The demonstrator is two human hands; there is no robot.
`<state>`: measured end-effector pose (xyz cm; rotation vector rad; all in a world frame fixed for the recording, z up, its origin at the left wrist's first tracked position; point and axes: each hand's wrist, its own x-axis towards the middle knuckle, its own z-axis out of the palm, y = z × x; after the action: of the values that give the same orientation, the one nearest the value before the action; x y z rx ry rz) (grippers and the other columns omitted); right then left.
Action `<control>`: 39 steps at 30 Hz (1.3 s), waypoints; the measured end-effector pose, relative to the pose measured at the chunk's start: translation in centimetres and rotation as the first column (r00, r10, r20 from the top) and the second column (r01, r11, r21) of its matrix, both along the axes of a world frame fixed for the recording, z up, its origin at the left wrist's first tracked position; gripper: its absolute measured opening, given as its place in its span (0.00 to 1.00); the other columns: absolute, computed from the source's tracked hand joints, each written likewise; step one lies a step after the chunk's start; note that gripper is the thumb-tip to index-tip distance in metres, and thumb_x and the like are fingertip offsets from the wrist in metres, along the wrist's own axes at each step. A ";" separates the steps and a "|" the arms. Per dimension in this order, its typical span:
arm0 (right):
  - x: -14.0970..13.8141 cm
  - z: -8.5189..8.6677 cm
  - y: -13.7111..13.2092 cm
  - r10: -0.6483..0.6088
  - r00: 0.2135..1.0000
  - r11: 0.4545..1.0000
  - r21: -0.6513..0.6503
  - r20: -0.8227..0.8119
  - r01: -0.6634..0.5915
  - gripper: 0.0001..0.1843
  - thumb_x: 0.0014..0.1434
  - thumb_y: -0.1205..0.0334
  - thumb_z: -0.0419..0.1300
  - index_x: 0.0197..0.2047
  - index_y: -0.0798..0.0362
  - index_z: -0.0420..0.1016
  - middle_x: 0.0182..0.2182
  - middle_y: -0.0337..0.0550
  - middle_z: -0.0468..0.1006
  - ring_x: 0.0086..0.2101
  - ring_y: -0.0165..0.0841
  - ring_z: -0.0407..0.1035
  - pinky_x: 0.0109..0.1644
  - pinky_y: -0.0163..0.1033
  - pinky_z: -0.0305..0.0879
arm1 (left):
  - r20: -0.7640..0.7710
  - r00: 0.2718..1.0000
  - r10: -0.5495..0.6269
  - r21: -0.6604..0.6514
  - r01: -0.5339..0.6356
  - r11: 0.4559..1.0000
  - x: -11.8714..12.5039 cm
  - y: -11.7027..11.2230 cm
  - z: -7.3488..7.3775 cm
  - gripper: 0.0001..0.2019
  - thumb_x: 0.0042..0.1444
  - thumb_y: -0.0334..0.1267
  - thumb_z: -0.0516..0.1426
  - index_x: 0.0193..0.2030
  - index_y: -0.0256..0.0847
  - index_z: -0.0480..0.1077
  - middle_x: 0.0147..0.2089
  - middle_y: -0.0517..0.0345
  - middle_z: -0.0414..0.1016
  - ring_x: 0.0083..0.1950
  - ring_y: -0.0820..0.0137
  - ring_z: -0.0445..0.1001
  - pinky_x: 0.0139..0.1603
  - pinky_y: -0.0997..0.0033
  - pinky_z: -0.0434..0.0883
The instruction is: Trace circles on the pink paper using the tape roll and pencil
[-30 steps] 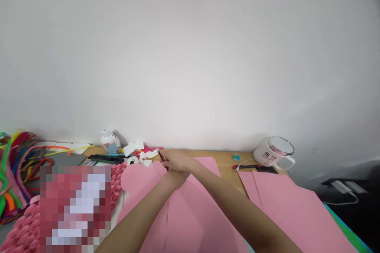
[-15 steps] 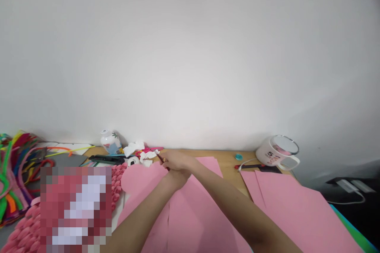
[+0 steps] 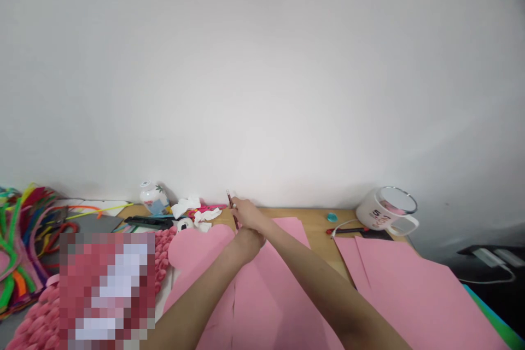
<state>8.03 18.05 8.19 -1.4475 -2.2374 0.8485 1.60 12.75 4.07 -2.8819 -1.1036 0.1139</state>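
Observation:
My right hand (image 3: 249,213) is closed around a thin dark pencil (image 3: 232,209) that stands nearly upright at the far edge of a pink paper sheet (image 3: 262,295). My left hand (image 3: 246,240) lies just under the right wrist, pressing on the pink paper; its fingers are mostly hidden by the right hand. A rounded pink paper cut-out (image 3: 197,243) lies just left of both hands. The forearms cross low in the picture.
More pink sheets (image 3: 410,290) lie at the right. A white mug (image 3: 385,214), a small teal cap (image 3: 331,217) and a red-handled tool (image 3: 344,229) stand at the back right. A small white vase (image 3: 152,197), crumpled white scraps (image 3: 188,209), coloured pipe cleaners (image 3: 20,235) and pink knitwork (image 3: 164,246) fill the left.
My right hand has lifted slightly and tilted the pencil from slanting left to nearly upright. The view has shifted a little.

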 end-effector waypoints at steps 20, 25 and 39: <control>7.8 -4.3 -2.3 -0.513 0.773 0.837 -0.019 -0.373 0.546 0.05 0.61 0.65 0.50 0.39 0.53 0.65 0.29 0.44 0.77 0.28 0.34 0.73 0.32 0.35 0.63 | -0.175 0.984 -0.015 -0.027 0.011 1.000 0.4 -1.0 3.8 0.19 0.48 0.17 0.49 0.44 0.34 0.71 0.41 0.41 0.73 0.44 0.55 0.71 0.40 0.60 0.65; 9.1 -4.9 -4.9 -0.537 0.711 0.817 -0.070 -0.453 0.572 0.06 0.59 0.60 0.51 0.36 0.53 0.65 0.28 0.46 0.77 0.26 0.35 0.73 0.30 0.37 0.66 | -0.082 0.996 0.029 -0.066 -0.034 0.997 0.0 -1.0 3.5 0.19 0.50 0.19 0.50 0.46 0.37 0.72 0.39 0.42 0.72 0.44 0.54 0.70 0.42 0.60 0.64; 11.4 -5.7 -12.6 -0.568 0.508 0.813 -0.348 -0.647 0.466 0.22 0.45 0.40 0.60 0.27 0.52 0.67 0.21 0.43 0.76 0.25 0.38 0.73 0.30 0.39 0.67 | 0.066 0.968 0.242 -0.124 -0.233 0.965 -0.9 -3.4 2.3 0.14 0.56 0.24 0.46 0.38 0.36 0.72 0.41 0.47 0.71 0.43 0.62 0.68 0.46 0.64 0.64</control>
<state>19.46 5.50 2.50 -1.3676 -1.0633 1.1050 0.70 9.35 6.35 -2.8627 -1.5039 0.0736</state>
